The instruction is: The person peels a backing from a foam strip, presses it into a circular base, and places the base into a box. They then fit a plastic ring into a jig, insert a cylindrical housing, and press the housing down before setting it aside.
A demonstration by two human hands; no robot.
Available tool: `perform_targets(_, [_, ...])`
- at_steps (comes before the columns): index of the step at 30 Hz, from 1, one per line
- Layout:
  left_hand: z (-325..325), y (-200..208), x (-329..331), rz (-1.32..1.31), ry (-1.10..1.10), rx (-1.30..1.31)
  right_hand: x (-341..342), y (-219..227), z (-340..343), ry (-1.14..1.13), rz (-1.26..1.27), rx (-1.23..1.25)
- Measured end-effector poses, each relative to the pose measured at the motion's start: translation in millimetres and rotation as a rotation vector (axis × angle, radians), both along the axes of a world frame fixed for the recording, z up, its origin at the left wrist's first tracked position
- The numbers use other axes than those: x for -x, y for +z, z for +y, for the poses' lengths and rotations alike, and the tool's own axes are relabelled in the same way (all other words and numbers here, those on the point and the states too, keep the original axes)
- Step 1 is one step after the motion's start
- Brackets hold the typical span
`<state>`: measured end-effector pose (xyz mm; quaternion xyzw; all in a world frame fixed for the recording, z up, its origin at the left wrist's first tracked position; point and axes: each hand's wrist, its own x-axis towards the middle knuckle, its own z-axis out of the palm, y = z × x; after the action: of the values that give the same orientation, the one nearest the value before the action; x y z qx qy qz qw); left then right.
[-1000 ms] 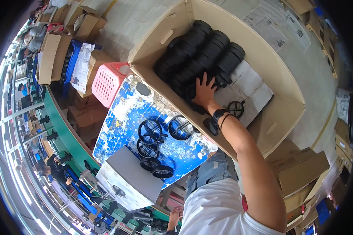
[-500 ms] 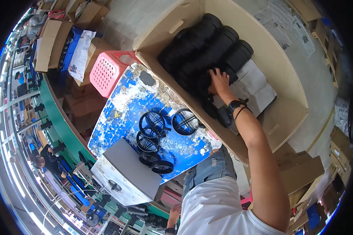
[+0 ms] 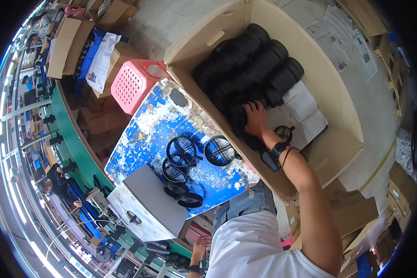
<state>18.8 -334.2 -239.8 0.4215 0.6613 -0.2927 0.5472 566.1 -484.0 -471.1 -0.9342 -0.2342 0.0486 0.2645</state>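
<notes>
My right hand is down inside the box, fingers slightly parted over the near edge of the black stacks; whether they pinch anything there, I cannot tell. The stacks lie just beyond its fingertips, long axes slanting from lower left to upper right. A loose ring sits right beside that wrist. What seems my left hand is well apart, outside the box, its grip unclear.

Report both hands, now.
Left hand: low in view; open or closed cannot be told.
Right hand: fingers bent at the black parts in the carton; grip cannot be told.
</notes>
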Motion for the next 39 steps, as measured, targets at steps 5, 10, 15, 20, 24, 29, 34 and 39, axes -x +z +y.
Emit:
perform_targets(5, [-13, 0, -11, -0.031, -0.015, -0.044, -4, -3, 8, -0.121, -0.058, -0.057])
perform_targets(10, [-32, 3, -13, 0.039, -0.047, -0.045, -21, -8, 18, -0.171, -0.085, 0.001])
perform_targets(15, [-36, 0, -13, -0.010, -0.003, -0.065, -18, -8, 8, -0.253, 0.107, -0.035])
perform_targets(20, [-32, -18, 15, -0.130, 0.014, -0.067, -7, 37, -25, -0.555, 0.347, -0.440])
perform_targets(24, [-28, -43, 35, -0.156, 0.087, -0.049, 3, 122, -44, -0.516, 0.420, -0.932])
perform_targets(29, [-15, -62, 32, -0.242, 0.185, -0.075, 46, 250, -23, -0.095, 0.026, -0.497])
perform_targets(34, [-3, -85, 43, -0.362, 0.238, -0.100, 108, 265, 47, 0.527, -0.105, -0.333])
perform_targets(39, [3, -81, 34, -0.395, 0.232, -0.144, 156, 226, 77, 0.618, -0.199, -0.289])
